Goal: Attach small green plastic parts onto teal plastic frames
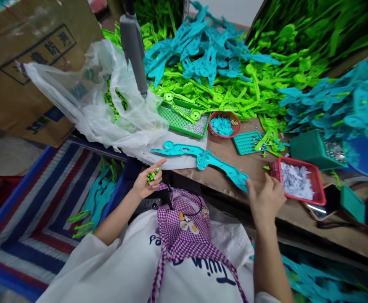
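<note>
My left hand (pixel 148 180) is curled around several small green plastic pieces (pixel 152 176), its index finger stretched out towards the workbench. In front of me a turquoise bow-shaped plastic part (pixel 188 151) lies flat along the bench edge, its left half on a white sheet. My right hand (pixel 267 198) is at the right end of this part. Its thumb is against or just beside the tip, and the fingers are apart with nothing visible between them. The fingertips come close to a red basket (pixel 321 185) of small white pieces.
A grey electric screwdriver (pixel 133 50) hangs above a green tray (pixel 199 134) of screws. Nearby stand a round red basket (pixel 211 131) of blue pieces and a turquoise tray (pixel 240 145). Green and turquoise parts (pixel 202 46) are heaped behind. A plastic bag (pixel 98 113) and carton (pixel 35 25) are left.
</note>
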